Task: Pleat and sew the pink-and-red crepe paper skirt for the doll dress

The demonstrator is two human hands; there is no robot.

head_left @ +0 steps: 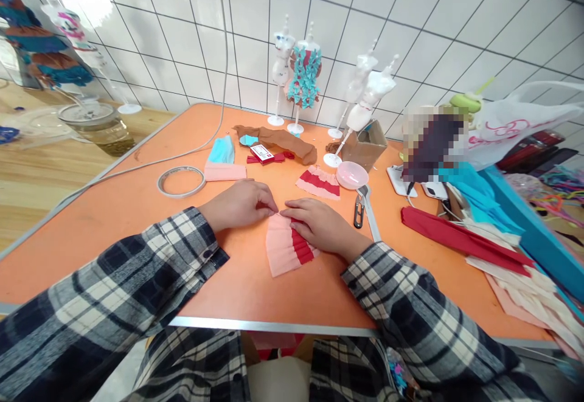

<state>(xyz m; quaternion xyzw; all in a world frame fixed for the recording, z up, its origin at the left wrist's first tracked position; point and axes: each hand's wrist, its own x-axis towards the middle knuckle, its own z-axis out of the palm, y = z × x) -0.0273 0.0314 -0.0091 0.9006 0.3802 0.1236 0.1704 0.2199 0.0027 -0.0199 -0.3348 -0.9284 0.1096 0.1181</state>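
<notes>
A fan-shaped, pleated pink-and-red crepe paper piece (pixel 283 249) lies flat on the orange table in front of me. My left hand (pixel 241 204) pinches its upper left edge between thumb and fingertips. Over the upper right part rests my right hand (pixel 325 222), fingers bent and its fingertips gripping the gathered edge close to the left fingertips. The pleats under the right palm are hidden. Beyond my hands, a similar pink-and-red pleated piece (pixel 319 182) lies beside a pink bowl (pixel 352 174).
A tape roll (pixel 181 182) and a folded pink-and-blue piece (pixel 225 172) lie left. Black-handled snips (pixel 359 212) and a ruler (pixel 371 219) are right. Small white mannequins (pixel 368 95) stand behind, near a cardboard box (pixel 365 146). A cable (pixel 155 163) crosses the left side.
</notes>
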